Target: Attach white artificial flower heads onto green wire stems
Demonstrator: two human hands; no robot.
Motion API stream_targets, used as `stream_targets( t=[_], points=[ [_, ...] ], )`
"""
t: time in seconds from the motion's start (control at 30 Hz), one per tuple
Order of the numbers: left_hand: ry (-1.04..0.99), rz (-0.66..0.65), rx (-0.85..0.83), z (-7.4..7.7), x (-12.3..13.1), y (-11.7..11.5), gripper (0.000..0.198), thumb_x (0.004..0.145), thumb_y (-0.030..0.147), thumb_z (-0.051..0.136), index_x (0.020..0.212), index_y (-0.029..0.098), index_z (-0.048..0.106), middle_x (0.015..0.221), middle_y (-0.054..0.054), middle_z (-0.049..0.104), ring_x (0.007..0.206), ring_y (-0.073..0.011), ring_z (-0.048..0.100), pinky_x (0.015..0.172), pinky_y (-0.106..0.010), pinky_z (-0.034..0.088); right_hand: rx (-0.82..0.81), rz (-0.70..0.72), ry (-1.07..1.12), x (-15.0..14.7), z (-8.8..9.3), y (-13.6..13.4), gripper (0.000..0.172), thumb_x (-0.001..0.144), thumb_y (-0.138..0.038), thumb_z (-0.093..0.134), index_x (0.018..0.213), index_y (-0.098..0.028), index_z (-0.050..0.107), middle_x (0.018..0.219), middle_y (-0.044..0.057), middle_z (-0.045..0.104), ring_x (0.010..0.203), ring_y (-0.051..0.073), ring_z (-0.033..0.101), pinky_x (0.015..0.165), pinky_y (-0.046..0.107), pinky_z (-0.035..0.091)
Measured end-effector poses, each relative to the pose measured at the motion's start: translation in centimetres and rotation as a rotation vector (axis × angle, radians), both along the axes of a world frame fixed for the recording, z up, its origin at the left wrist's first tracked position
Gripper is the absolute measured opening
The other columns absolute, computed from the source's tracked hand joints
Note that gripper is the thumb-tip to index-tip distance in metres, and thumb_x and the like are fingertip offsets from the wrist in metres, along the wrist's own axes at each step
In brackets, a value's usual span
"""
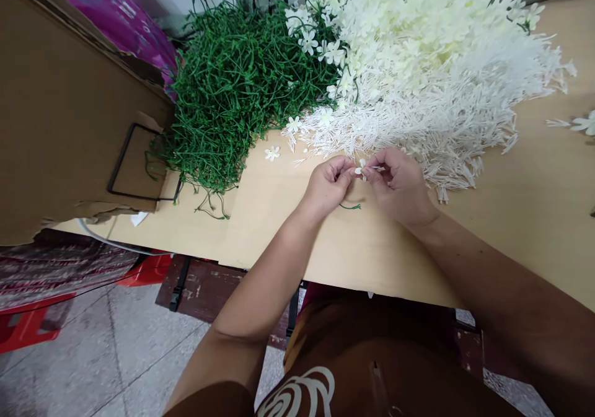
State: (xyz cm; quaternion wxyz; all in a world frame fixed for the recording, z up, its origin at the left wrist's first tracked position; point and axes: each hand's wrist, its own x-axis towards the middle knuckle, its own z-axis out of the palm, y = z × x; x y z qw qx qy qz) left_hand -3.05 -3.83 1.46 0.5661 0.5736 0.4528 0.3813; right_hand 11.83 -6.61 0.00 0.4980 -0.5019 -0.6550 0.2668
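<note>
Pale wooden table, white flower, grey tiled floor below

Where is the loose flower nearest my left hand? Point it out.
Head view: the loose flower lies up-left of the left hand, just beside the green stems.

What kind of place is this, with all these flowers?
Probably a fake-flower workshop: heaps of green stems and white blossoms lie on a table, and the left hand and right hand pinch one flower.
</note>
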Motion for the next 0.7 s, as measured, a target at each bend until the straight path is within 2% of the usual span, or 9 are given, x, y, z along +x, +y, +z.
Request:
stream_targets(
  t=[0.1, 0.27, 0.43, 0.57, 0.7],
  points=[
    [-0.022, -0.004, 0.010, -0.06, 0.01, -0.02, 0.023, 0.079, 0.017, 0.068, 0.063, 0.016, 0.051, 0.049, 0.007, 0.043, 0.047, -0.0058, 0.035, 0.049, -0.021, 0.027, -0.009, -0.009, 0.015, -0.23, -0.08, -0.03, 0.012, 0.084, -0.029, 0.061, 0.078, -0.022, 0.054, 0.074, 0.002, 0.058, 0.071, 0.017, 0.055, 0.067, 0.034, 0.045],
    [-0.066, -0.022, -0.033, -0.07, -0.05, -0.06, 0.024, 0.080, 0.022, 0.070, 0.064, 0.016, 0.052, 0.047, 0.006, 0.044, 0.044, -0.0061, 0.035, 0.046, -0.021, 0.024, -0.010, 0.030, 0.104, -0.46, 0.02, 0.15, 0.009, 0.082, -0.025, 0.059, 0.076, -0.021, 0.054, 0.065, -0.001, 0.052, 0.057, 0.013, 0.047, 0.053, 0.028, 0.037],
    [-0.083, -0.015, -0.062, -0.06, 0.06, -0.13, 0.023, 0.079, 0.023, 0.071, 0.064, 0.016, 0.054, 0.046, 0.006, 0.043, 0.043, -0.0059, 0.033, 0.045, -0.021, 0.021, 0.007, 0.057, 0.101, -0.56, 0.10, 0.19, 0.013, 0.082, -0.026, 0.063, 0.076, -0.021, 0.054, 0.064, -0.002, 0.051, 0.057, 0.012, 0.044, 0.054, 0.027, 0.037],
    [-0.072, -0.001, -0.088, 0.22, 0.15, -0.25, 0.023, 0.080, 0.019, 0.069, 0.064, 0.016, 0.053, 0.046, 0.007, 0.043, 0.043, -0.0062, 0.032, 0.045, -0.022, 0.022, -0.010, 0.055, 0.132, -0.55, -0.13, 0.36, 0.020, 0.082, -0.034, 0.067, 0.075, -0.021, 0.054, 0.065, -0.002, 0.051, 0.058, 0.012, 0.046, 0.054, 0.028, 0.040],
    [-0.068, -0.014, -0.076, 0.47, 0.15, -0.30, 0.026, 0.081, 0.026, 0.069, 0.064, 0.017, 0.052, 0.049, 0.006, 0.044, 0.046, -0.0070, 0.037, 0.048, -0.022, 0.027, -0.098, 0.098, 0.229, -0.19, 0.14, 0.51, 0.027, 0.081, -0.042, 0.071, 0.078, -0.021, 0.055, 0.068, -0.001, 0.056, 0.062, 0.014, 0.054, 0.057, 0.029, 0.046]
  ],
)
